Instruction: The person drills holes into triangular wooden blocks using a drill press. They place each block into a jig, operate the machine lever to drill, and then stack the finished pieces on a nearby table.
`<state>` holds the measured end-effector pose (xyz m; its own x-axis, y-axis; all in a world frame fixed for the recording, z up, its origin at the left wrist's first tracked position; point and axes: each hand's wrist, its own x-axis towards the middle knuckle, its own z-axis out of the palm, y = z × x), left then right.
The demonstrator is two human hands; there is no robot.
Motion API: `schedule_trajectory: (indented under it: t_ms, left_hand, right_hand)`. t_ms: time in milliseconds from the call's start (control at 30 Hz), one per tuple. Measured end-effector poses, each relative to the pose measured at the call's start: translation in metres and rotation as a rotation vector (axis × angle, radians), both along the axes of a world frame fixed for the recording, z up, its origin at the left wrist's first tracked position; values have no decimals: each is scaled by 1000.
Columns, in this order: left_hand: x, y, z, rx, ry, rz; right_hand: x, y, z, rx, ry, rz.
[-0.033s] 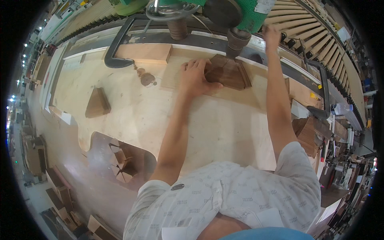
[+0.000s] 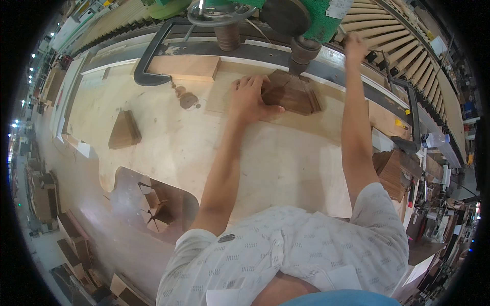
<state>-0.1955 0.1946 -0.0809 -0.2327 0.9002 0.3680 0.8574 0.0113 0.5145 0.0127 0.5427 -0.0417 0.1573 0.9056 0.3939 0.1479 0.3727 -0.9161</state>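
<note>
My left hand (image 2: 248,98) lies against the left end of a dark brown wooden block (image 2: 293,94) with angled corners. Its fingers curl at the far side and the thumb stretches along the near side, gripping the block on the table. A green drilling machine (image 2: 326,20) stands over the far edge, and its dark spindle head (image 2: 302,53) comes down at the block's far side. Raised beside the machine, my right hand (image 2: 356,49) is closed; what it grips is hidden. On the left part of the table sits a smaller wedge-shaped brown block (image 2: 124,130).
A pale wooden board (image 2: 184,67) and a black clamp (image 2: 145,71) line the far edge of the table (image 2: 168,137). Another clamp (image 2: 414,117) is at the right, near stacked brown blocks (image 2: 390,171). More wooden pieces (image 2: 158,206) lie below a cutout. Rollers (image 2: 388,35) run behind.
My right hand has shifted slightly to the right, away from the green machine. My left hand and the wooden block stay in place.
</note>
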Motion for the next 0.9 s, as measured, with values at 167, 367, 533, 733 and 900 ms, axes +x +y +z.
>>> schedule_trajectory:
  t_ms: [167, 367, 533, 733, 900]
  left_hand:
    - [-2, -6, -4, 23, 14, 38]
    - [6, 5, -2, 49, 36, -2]
    - [1, -4, 4, 10, 81, -15]
    - [-7, -2, -17, 212, -43, -13]
    - [-15, 14, -25, 132, -541, -30]
  right_hand:
    - [30, -27, 120, 521, -132, -304]
    - [-31, 70, 256, 478, 523, 864]
    - [-55, -21, 260, 130, 777, 1188]
    - [-1, -147, 114, -14, 150, 554]
    - [20, -259, -10, -14, -796, 450]
